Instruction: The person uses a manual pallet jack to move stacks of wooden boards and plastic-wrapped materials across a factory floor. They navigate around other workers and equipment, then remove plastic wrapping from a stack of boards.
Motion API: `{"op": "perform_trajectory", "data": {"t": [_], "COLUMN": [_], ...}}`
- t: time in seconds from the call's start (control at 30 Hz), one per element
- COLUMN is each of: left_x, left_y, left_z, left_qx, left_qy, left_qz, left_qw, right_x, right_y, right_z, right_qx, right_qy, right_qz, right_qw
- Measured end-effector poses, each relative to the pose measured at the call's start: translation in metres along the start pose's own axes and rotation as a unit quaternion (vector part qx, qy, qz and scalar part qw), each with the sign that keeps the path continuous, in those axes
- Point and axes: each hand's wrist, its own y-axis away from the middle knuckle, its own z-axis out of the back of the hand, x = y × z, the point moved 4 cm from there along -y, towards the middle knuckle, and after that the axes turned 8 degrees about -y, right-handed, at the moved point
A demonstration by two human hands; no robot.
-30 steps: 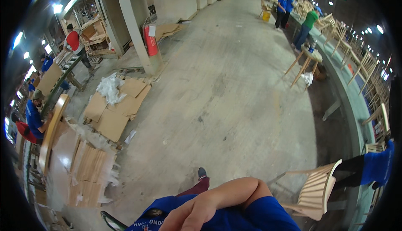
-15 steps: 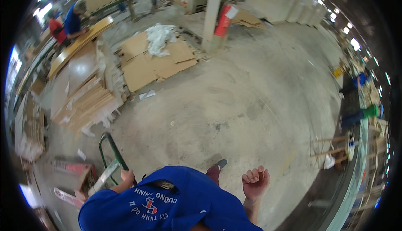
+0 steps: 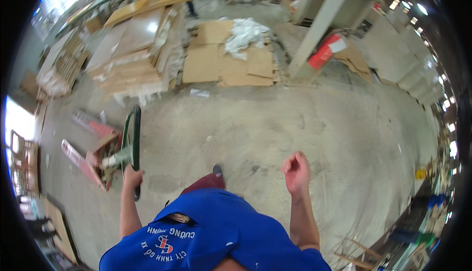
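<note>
My left hand [image 3: 132, 176] is wrapped round the dark green looped handle [image 3: 137, 136] of a pallet jack. The jack's worn red and whitish forks [image 3: 81, 162] point away to the left, low over the concrete floor. Its base, beside the handle, is partly hidden by the handle and shaft. Out to the right, my right hand [image 3: 296, 174] hangs in the air with its fingers curled in, and nothing shows in it. That hand touches nothing.
Stacked wooden panels [image 3: 130, 64] with torn wrapping stand at the far left. Flattened cardboard [image 3: 201, 62] with crumpled white plastic [image 3: 243, 35] lies beyond me. A pillar [image 3: 322, 30] bears a red cylinder [image 3: 324, 52]. People work at a yellowish board [image 3: 152, 5] at the back.
My view has turned to the left, so the panels and pillar sit further right. The jack's handle has swung more upright in view, my left hand still on it. My right arm is stretched further forward.
</note>
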Motion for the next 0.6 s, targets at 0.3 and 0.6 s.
{"op": "perform_trajectory", "data": {"t": [0.3, 0.6], "left_x": [-0.042, 0.006], "left_y": [0.028, -0.024], "left_z": [0.236, 0.405], "left_qx": [-0.387, -0.488], "left_qy": [-0.319, -0.476], "left_qz": [0.142, 0.306], "left_qw": [0.853, 0.664], "right_x": [-0.126, -0.197], "right_y": [-0.154, -0.204], "right_z": [-0.084, -0.064], "right_qx": [0.273, 0.393], "right_qy": [0.425, 0.676], "right_qz": [-0.125, -0.259], "right_qw": [0.854, 0.567]}}
